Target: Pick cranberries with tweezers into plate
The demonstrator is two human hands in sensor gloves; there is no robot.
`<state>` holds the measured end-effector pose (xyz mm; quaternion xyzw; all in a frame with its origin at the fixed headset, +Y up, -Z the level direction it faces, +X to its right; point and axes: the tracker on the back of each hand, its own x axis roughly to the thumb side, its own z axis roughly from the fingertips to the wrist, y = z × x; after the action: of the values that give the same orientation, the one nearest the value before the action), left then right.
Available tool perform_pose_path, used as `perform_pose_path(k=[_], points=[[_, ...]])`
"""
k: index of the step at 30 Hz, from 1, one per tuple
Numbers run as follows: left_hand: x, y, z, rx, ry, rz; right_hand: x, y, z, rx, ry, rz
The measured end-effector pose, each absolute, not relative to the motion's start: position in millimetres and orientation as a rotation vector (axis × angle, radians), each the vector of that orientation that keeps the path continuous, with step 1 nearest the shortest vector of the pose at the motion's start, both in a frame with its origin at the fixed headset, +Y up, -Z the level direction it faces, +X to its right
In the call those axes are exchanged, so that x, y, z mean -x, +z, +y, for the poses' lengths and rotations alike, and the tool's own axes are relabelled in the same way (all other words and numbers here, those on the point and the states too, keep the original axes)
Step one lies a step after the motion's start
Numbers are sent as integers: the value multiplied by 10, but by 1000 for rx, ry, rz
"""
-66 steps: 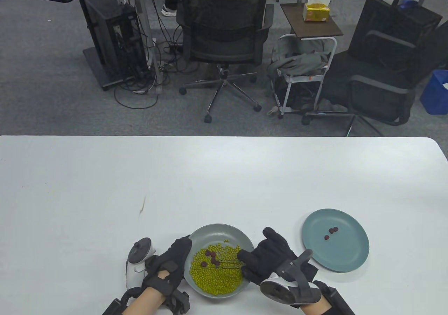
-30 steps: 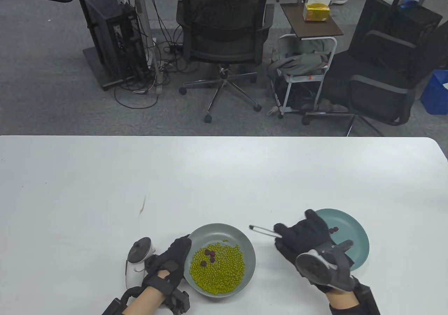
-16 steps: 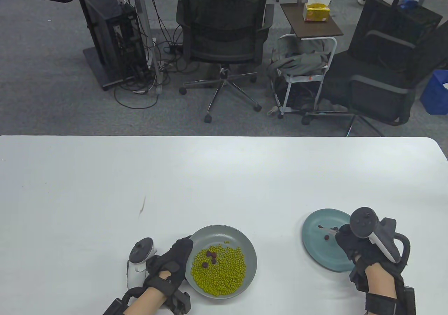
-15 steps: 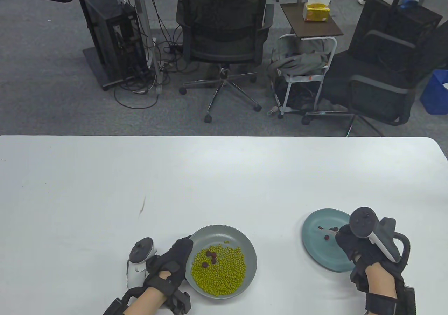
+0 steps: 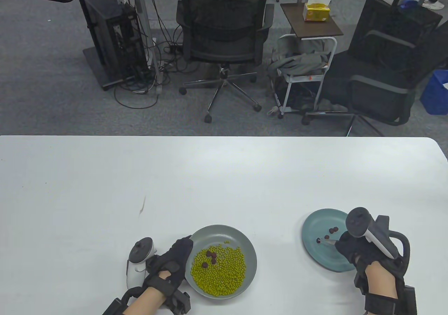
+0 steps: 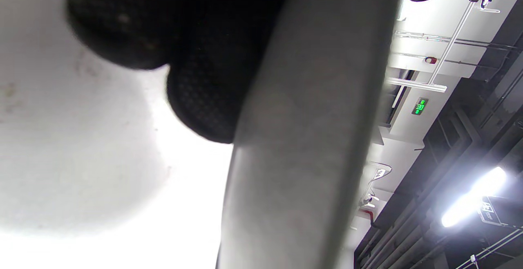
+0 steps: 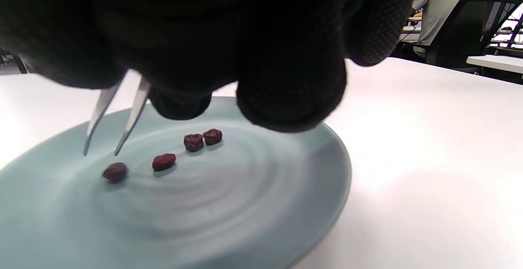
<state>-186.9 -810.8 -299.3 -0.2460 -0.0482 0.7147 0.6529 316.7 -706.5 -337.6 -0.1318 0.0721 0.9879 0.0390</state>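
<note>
A grey bowl [image 5: 241,239] of green peas [image 5: 220,273] holds three dark red cranberries [image 5: 211,256]. My left hand [image 5: 173,262] grips the bowl's left rim; in the left wrist view its fingers [image 6: 204,97] lie against the bowl's outside [image 6: 302,138]. My right hand [image 5: 353,250] holds metal tweezers [image 5: 327,241] over the teal plate [image 5: 315,224]. In the right wrist view the tweezers [image 7: 100,152] have their tips apart and empty, just above one cranberry [image 7: 115,172]. Several cranberries [image 7: 193,142] lie on the plate [image 7: 245,220].
The white table [image 5: 224,175] stretches far and left of the dishes, with a small dark mark [image 5: 141,208] on it. Its far edge borders an office floor with chairs [image 5: 224,31]. The plate sits near the right front of the table.
My right hand carried a cranberry in the tweezers from the bowl to the teal plate. The tips have come apart and the cranberry lies on the plate. The left hand stayed put.
</note>
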Motion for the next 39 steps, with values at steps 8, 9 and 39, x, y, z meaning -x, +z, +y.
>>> perform_pose_path(k=[8,9,39], points=[[1864,-2986,-8107,564,1628,-107,-2968,-3284,-6864,328,2834,-347],[1863,-2986,-8106,565,1629,-107,-2921,-3275,-6865,307,2822,-367],[1784,-2968,-8149,605,1637,-122,-1061,-2706,-7024,-894,2880,-643]])
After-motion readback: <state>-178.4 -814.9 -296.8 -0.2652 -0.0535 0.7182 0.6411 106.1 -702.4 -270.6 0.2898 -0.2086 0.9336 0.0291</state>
